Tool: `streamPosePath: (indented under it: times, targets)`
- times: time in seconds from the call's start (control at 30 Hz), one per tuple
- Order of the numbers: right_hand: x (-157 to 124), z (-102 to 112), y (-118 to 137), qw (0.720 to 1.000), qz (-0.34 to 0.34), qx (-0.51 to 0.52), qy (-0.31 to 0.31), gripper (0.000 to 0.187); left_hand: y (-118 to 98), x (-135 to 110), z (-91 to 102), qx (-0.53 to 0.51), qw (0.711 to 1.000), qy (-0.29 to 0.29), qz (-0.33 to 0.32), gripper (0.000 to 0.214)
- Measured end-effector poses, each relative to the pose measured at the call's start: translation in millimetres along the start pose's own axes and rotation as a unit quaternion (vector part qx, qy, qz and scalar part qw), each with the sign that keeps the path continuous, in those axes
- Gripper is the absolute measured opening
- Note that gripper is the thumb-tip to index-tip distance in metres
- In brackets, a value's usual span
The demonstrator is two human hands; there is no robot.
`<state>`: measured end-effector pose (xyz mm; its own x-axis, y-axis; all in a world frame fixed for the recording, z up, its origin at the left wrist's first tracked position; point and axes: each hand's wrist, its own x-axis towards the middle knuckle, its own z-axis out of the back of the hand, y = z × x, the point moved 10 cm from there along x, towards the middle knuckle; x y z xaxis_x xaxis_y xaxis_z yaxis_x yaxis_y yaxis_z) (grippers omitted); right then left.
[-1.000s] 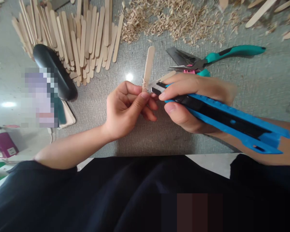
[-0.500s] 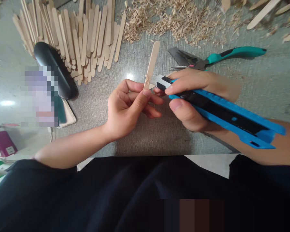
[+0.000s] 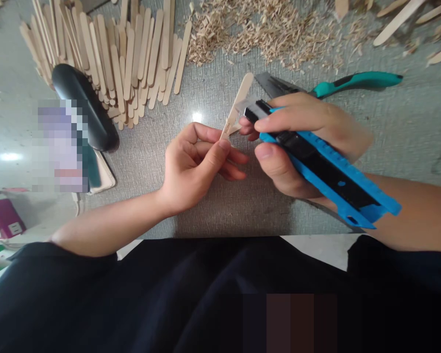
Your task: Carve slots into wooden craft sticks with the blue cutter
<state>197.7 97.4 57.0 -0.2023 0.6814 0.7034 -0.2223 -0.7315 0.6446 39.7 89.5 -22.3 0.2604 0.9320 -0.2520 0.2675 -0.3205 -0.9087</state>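
Observation:
My left hand (image 3: 196,164) pinches the lower end of a flat wooden stick (image 3: 238,100) between thumb and fingers; the stick tilts up and to the right. My right hand (image 3: 301,139) is wrapped round a blue and black utility knife (image 3: 323,164). Its blade tip rests against the stick's right side, just above my left fingertips. A thin sliver sticks out from the stick near the blade.
A heap of wooden sticks (image 3: 113,49) lies at the back left, beside a black rounded object (image 3: 83,113). Wood shavings (image 3: 264,29) cover the back middle. Teal-handled pliers (image 3: 338,84) lie behind my right hand. More sticks (image 3: 407,14) lie at the back right.
The knife has slid up along the stick and away from me. The stick has tilted further to the right. My right hand has moved up and now covers more of the pliers.

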Motion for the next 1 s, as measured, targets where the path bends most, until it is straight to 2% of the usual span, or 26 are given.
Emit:
streamPosePath:
  times: [0.07,0.1,0.17,0.23,0.3,0.37,0.47,0.7,0.87,1.0]
  targets:
    - [-1,-4,-15,0.995,-0.084,-0.032,0.038,0.036,1,0,1.7,-0.004,1.000,-0.006,0.002,0.051]
    - [1,0,-8,0.999,-0.050,-0.007,0.019,0.032,1,1,2.2,-0.005,1.000,-0.009,0.000,0.051]
    - [2,-4,-1,0.999,-0.015,0.010,0.036,0.028,1,1,2.2,-0.006,1.000,-0.011,-0.003,0.051]
    - [1,-4,7,0.999,0.033,0.018,0.024,0.024,0,2,1.0,-0.007,1.000,-0.007,-0.006,0.051]
    - [1,-4,0,1.000,-0.003,-0.009,0.014,0.022,0,1,0.1,-0.011,1.000,-0.003,-0.007,0.050]
    - [-1,-7,-10,0.997,-0.061,-0.038,0.037,0.022,1,1,0.7,-0.012,1.000,-0.005,-0.001,0.050]
    - [-3,-1,-9,0.996,-0.071,-0.056,0.025,0.022,3,1,2.6,-0.008,1.000,-0.012,0.009,0.050]
    - [-1,-1,-1,0.998,0.013,-0.051,0.028,0.032,-1,2,0.6,-0.004,1.000,-0.001,-0.007,0.050]
    - [-1,-6,3,0.992,0.055,-0.098,0.056,0.020,-4,2,-0.5,-0.001,1.000,-0.004,-0.021,0.049]
    - [-5,-3,4,0.994,0.048,-0.094,0.007,0.020,-5,2,-0.9,-0.005,1.000,0.000,-0.029,0.045]
